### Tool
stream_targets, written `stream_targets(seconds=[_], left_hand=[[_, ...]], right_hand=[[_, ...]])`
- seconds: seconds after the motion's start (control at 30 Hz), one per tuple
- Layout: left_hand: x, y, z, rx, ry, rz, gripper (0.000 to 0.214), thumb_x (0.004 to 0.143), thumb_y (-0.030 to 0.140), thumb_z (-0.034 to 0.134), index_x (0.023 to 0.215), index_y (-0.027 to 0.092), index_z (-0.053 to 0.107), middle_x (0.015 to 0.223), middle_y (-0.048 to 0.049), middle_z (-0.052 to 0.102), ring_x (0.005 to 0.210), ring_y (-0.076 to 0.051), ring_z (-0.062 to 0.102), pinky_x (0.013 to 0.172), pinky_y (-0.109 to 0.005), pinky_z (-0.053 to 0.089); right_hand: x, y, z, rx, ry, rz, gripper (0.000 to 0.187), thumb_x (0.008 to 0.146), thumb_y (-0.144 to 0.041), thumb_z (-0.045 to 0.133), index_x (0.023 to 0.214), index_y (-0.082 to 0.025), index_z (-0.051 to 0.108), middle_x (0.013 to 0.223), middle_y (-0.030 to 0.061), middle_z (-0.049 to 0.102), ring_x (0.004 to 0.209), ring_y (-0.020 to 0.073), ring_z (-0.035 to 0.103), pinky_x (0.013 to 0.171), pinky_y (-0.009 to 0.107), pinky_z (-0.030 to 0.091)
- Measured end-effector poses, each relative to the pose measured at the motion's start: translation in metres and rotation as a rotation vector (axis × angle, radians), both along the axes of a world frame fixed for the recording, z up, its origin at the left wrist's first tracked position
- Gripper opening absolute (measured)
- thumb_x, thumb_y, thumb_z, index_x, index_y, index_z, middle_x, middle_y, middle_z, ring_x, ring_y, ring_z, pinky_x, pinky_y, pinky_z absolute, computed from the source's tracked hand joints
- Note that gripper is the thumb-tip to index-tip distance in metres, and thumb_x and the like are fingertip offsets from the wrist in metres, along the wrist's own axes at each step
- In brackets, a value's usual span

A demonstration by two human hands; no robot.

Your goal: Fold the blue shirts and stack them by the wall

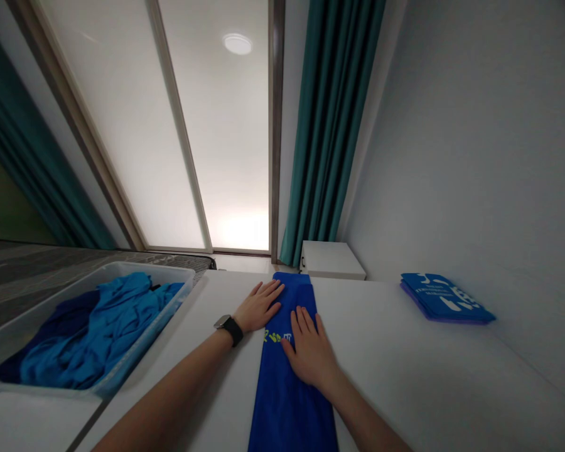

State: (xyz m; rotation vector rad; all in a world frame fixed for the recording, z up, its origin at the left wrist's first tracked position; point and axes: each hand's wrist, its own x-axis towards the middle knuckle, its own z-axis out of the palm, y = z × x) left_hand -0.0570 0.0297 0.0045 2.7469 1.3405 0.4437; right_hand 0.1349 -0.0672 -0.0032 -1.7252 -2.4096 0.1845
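Observation:
A blue garment (292,402), folded into a long narrow strip, lies on the white table (367,376) and runs away from me. Yellow-green and white print shows near its middle, partly covered by my fingers. My left hand (258,306), with a dark watch on its wrist, rests flat across the left edge of the strip near its far end. Lower down, my right hand (309,348) lies flat on the right side of the cloth, fingers stretched forward. Neither hand grips the fabric.
At the left, a translucent plastic bin (179,276) holds crumpled blue clothes (108,333). A folded blue stack with white print (445,298) lies at the right by the wall. Beyond the table stand a white cabinet (334,258), a teal curtain (334,125) and frosted sliding doors (230,144).

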Motion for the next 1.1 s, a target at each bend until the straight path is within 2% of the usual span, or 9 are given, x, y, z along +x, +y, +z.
stream_targets(seconds=[0.17, 0.3, 0.43, 0.63, 0.8, 0.87, 0.93, 1.03, 1.1], left_hand=[[-0.010, -0.050, 0.008, -0.047, 0.002, -0.110, 0.058, 0.103, 0.047, 0.031, 0.156, 0.028, 0.018, 0.160, -0.0047, 0.026, 0.147, -0.021, 0.024, 0.121, -0.044, 0.016], [-0.017, -0.077, 0.011, -0.076, 0.023, -0.159, 0.061, 0.101, 0.050, 0.036, 0.155, 0.030, 0.018, 0.160, -0.0044, 0.027, 0.146, -0.023, 0.026, 0.120, -0.045, 0.017], [-0.022, -0.086, 0.011, -0.083, 0.042, -0.163, 0.064, 0.099, 0.055, 0.038, 0.155, 0.030, 0.021, 0.159, -0.0051, 0.028, 0.146, -0.025, 0.026, 0.120, -0.047, 0.016], [-0.021, -0.088, 0.013, -0.103, 0.066, -0.148, 0.071, 0.094, 0.063, 0.041, 0.154, 0.029, 0.025, 0.159, -0.0070, 0.028, 0.147, -0.026, 0.025, 0.120, -0.050, 0.015], [-0.021, -0.086, 0.014, -0.105, 0.053, -0.152, 0.071, 0.094, 0.064, 0.041, 0.154, 0.029, 0.025, 0.159, -0.0067, 0.028, 0.146, -0.026, 0.026, 0.119, -0.050, 0.016], [-0.021, -0.088, 0.015, -0.093, 0.041, -0.159, 0.068, 0.096, 0.061, 0.040, 0.153, 0.029, 0.026, 0.159, -0.0068, 0.028, 0.146, -0.027, 0.026, 0.119, -0.051, 0.016], [-0.019, -0.096, 0.018, -0.066, 0.017, -0.186, 0.063, 0.097, 0.056, 0.041, 0.152, 0.029, 0.029, 0.158, -0.0069, 0.031, 0.145, -0.027, 0.028, 0.120, -0.051, 0.015], [-0.010, -0.120, 0.025, -0.041, -0.040, -0.252, 0.059, 0.096, 0.046, 0.048, 0.150, 0.026, 0.035, 0.152, -0.0091, 0.041, 0.140, -0.028, 0.035, 0.119, -0.050, 0.017], [0.000, -0.141, 0.029, -0.058, -0.091, -0.293, 0.055, 0.092, 0.037, 0.054, 0.144, 0.024, 0.042, 0.140, -0.0097, 0.052, 0.130, -0.027, 0.044, 0.116, -0.048, 0.025]], right_hand=[[0.002, 0.007, 0.002, 0.008, -0.016, 0.008, 0.071, 0.099, -0.052, 0.020, 0.152, -0.005, 0.026, 0.160, 0.0149, 0.018, 0.149, 0.0253, 0.009, 0.119, 0.048, -0.001], [0.003, 0.008, 0.003, 0.015, -0.024, 0.015, 0.070, 0.099, -0.051, 0.023, 0.152, -0.006, 0.025, 0.160, 0.0150, 0.018, 0.149, 0.0251, 0.009, 0.119, 0.048, 0.000], [0.003, 0.010, 0.007, 0.010, -0.024, 0.020, 0.069, 0.099, -0.049, 0.025, 0.152, -0.005, 0.026, 0.159, 0.0157, 0.019, 0.149, 0.0255, 0.011, 0.119, 0.048, 0.001], [0.011, 0.004, 0.012, -0.003, -0.005, 0.039, 0.069, 0.099, -0.047, 0.030, 0.152, -0.003, 0.025, 0.160, 0.0151, 0.017, 0.149, 0.0245, 0.009, 0.120, 0.046, 0.003], [0.027, -0.027, 0.011, 0.007, 0.015, 0.164, 0.068, 0.100, -0.048, 0.027, 0.153, -0.006, 0.024, 0.160, 0.0131, 0.016, 0.149, 0.0232, 0.008, 0.121, 0.046, 0.006], [0.033, -0.044, 0.013, -0.016, 0.047, 0.217, 0.065, 0.101, -0.047, 0.027, 0.153, -0.010, 0.025, 0.161, 0.0117, 0.019, 0.149, 0.0222, 0.012, 0.122, 0.045, 0.009], [0.039, -0.062, 0.016, -0.019, 0.100, 0.257, 0.058, 0.100, -0.044, 0.032, 0.151, -0.015, 0.032, 0.159, 0.0103, 0.027, 0.147, 0.0224, 0.020, 0.121, 0.045, 0.013], [0.045, -0.089, 0.020, 0.023, 0.207, 0.247, 0.039, 0.094, -0.030, 0.046, 0.131, -0.020, 0.056, 0.144, 0.0115, 0.048, 0.136, 0.0252, 0.040, 0.115, 0.047, 0.029], [0.047, -0.104, 0.022, 0.047, 0.271, 0.245, 0.026, 0.088, -0.018, 0.051, 0.111, -0.021, 0.061, 0.126, 0.0114, 0.058, 0.120, 0.0250, 0.052, 0.105, 0.044, 0.041]])
